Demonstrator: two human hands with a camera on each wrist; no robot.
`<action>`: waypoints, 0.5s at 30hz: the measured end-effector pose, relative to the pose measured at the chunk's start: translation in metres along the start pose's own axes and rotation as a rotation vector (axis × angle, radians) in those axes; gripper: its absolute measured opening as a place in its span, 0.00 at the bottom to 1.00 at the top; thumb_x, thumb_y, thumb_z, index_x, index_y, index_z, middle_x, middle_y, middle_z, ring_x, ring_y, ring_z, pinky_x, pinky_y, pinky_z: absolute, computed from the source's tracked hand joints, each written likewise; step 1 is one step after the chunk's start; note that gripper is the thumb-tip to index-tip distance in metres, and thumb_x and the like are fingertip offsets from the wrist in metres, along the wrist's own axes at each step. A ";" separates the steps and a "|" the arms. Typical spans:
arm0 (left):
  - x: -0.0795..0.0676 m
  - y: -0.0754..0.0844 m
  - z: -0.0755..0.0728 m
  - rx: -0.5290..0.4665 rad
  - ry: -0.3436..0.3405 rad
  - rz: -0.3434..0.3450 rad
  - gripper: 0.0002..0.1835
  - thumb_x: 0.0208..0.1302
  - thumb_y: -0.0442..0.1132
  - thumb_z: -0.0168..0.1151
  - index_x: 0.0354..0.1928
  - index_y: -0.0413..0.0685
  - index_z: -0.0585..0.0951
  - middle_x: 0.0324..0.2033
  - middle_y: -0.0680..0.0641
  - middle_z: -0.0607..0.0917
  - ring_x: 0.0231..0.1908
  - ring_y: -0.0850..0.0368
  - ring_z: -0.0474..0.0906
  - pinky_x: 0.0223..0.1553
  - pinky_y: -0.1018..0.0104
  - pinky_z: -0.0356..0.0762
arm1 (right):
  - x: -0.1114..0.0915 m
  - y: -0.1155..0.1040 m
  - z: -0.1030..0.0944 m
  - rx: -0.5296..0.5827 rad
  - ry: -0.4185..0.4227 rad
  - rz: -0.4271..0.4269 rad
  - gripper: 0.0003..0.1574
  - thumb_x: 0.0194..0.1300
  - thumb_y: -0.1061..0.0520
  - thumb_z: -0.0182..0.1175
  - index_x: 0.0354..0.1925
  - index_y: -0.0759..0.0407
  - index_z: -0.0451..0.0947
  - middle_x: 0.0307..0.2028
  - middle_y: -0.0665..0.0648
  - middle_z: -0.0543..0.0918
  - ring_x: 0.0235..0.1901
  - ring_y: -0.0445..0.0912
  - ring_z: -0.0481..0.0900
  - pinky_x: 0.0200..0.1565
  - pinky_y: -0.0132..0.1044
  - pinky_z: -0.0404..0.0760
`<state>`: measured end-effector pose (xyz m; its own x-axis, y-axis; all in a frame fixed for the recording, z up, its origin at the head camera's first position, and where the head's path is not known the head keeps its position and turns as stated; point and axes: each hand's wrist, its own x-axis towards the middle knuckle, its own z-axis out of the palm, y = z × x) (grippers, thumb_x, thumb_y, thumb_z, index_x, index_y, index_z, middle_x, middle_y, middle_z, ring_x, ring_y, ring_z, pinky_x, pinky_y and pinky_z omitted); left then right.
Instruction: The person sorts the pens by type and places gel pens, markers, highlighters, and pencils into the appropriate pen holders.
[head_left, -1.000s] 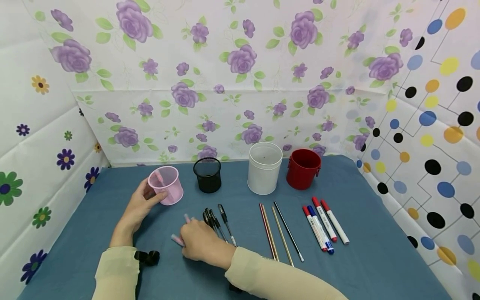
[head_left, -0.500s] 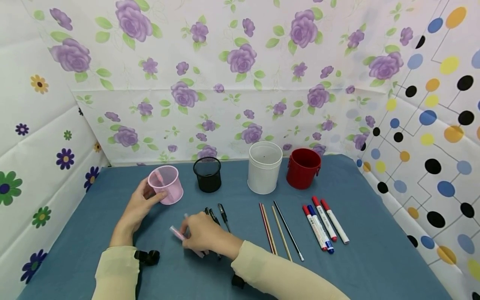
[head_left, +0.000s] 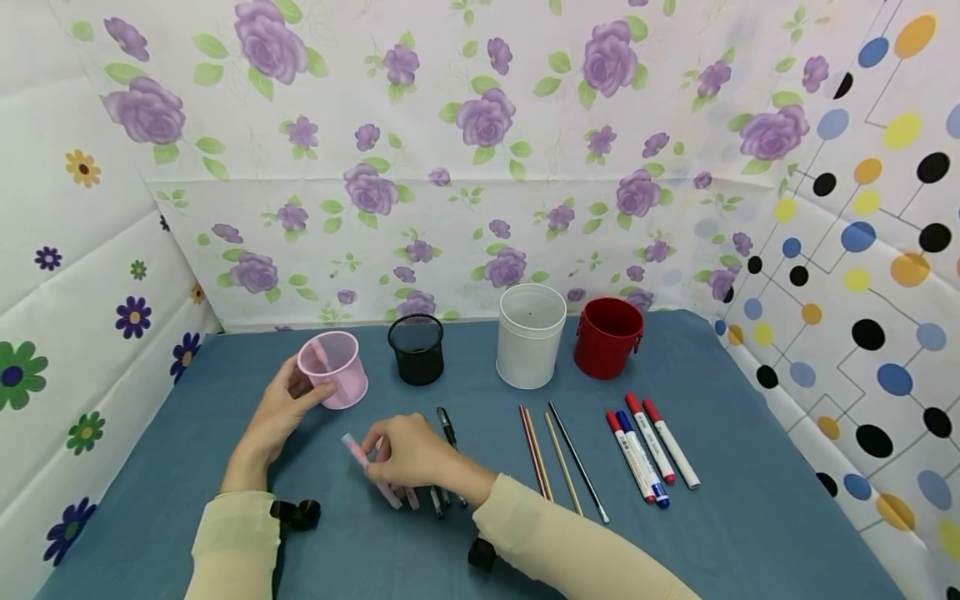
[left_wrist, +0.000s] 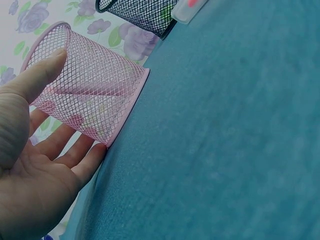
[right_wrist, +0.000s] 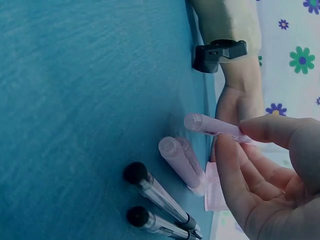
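At the left we saw the left hand (head_left: pixel 273 408) grasping the pink mesh cup (head_left: pixel 343 377), thumb on the near side and fingers behind; this cup stood to the left of the black mesh cup (head_left: pixel 420 367) on the blue surface (head_left: pixel 360 558). Inside it we could see a leaning pink pen (head_left: pixel 320 354). To the front left of the black mesh cup, the right hand (head_left: pixel 408 450) pinched a second pen, also pink (right_wrist: pixel 212 125), between thumb and forefinger; we could not tell whether its lower end touched anything. In front of the black mesh cup, by that hand, we made out the other pink pens (right_wrist: pixel 181 162) and the black pens (right_wrist: pixel 160 192), all partly hidden in the head view. To the right of the black mesh cup we noted the white cup (head_left: pixel 531 354), and to its front right the pencils (head_left: pixel 564 463), lying side by side. Farther right of the black mesh cup stood the red cup (head_left: pixel 603 358), and farthest to its front right we counted four markers (head_left: pixel 650 439), three capped in red and one in blue.
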<state>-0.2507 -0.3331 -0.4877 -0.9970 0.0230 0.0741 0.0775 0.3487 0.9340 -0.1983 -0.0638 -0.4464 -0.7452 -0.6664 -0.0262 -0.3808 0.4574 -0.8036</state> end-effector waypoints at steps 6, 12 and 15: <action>0.000 0.000 -0.001 0.007 -0.002 -0.005 0.48 0.75 0.49 0.69 0.86 0.50 0.51 0.76 0.34 0.67 0.76 0.37 0.63 0.68 0.51 0.70 | 0.004 0.003 -0.008 0.081 0.028 -0.001 0.10 0.70 0.62 0.71 0.49 0.57 0.86 0.28 0.46 0.86 0.22 0.47 0.88 0.24 0.31 0.84; 0.000 0.000 -0.001 -0.017 -0.008 -0.005 0.48 0.75 0.48 0.69 0.86 0.50 0.51 0.76 0.34 0.67 0.76 0.37 0.62 0.71 0.43 0.66 | 0.008 0.005 -0.016 0.128 0.058 -0.005 0.09 0.72 0.60 0.69 0.50 0.55 0.86 0.30 0.47 0.86 0.26 0.49 0.89 0.27 0.32 0.84; 0.000 0.000 -0.001 -0.003 -0.007 -0.010 0.49 0.75 0.49 0.69 0.86 0.50 0.51 0.76 0.35 0.67 0.75 0.38 0.63 0.67 0.54 0.70 | 0.010 0.006 -0.021 0.148 0.075 -0.026 0.09 0.72 0.61 0.69 0.50 0.56 0.86 0.31 0.49 0.87 0.28 0.53 0.90 0.28 0.32 0.85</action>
<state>-0.2510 -0.3343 -0.4877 -0.9977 0.0265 0.0619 0.0672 0.3461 0.9358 -0.2198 -0.0555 -0.4393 -0.7771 -0.6284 0.0360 -0.3197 0.3447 -0.8826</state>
